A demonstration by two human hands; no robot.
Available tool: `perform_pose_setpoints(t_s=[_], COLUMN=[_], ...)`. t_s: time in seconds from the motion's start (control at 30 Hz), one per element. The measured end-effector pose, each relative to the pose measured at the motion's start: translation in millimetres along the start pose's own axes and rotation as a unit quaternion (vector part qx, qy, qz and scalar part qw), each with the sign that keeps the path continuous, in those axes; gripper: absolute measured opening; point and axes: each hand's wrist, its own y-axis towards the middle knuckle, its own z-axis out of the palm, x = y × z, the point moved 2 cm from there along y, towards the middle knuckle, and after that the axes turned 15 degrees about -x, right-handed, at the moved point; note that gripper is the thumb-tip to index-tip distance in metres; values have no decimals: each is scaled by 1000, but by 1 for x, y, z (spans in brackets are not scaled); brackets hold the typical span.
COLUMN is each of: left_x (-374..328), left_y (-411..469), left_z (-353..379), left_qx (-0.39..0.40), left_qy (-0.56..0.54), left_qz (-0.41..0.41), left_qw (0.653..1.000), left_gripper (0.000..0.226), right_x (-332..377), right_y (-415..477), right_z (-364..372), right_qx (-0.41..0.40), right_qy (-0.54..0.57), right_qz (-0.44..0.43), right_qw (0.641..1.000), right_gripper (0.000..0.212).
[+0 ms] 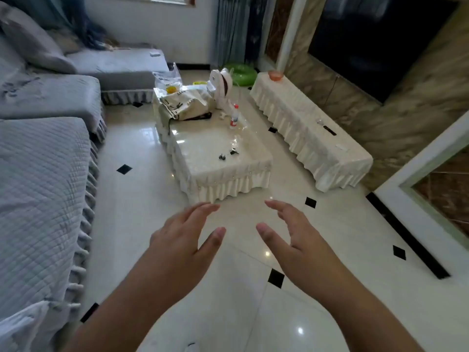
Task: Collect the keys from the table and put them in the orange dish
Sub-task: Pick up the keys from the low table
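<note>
Small dark keys lie on the near part of the cream coffee table (203, 158): one bunch (222, 156) and another (234, 152) just right of it. The orange dish (275, 75) stands on the far end of the long cream-covered bench (324, 148) by the right wall. My left hand (182, 240) and my right hand (291, 235) are held out over the floor in front of the table, both empty with fingers spread, well short of the keys.
A grey sofa (43, 174) runs along the left. On the table's far half sit a bag (182, 102), a white fan (220, 85) and a small red-capped bottle (234, 116). A green inflatable ring (241, 74) lies on the glossy tiled floor behind.
</note>
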Motion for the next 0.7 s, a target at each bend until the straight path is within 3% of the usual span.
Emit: perform_pose_setpoints(t_s=[0.37, 0.7], left_x=[26, 11], left_y=[115, 252], left_z=[23, 79], left_qx=[40, 26], left_qy=[-6, 31], left_qz=[-12, -62], left_qw=[999, 997], left_gripper=[49, 50], right_x=[-24, -82], right_y=[109, 279], right_z=[39, 51], right_qx=[15, 38], right_qy=[-10, 50], right_qz=[24, 12], right_qw=[1000, 998], right_gripper=[54, 53])
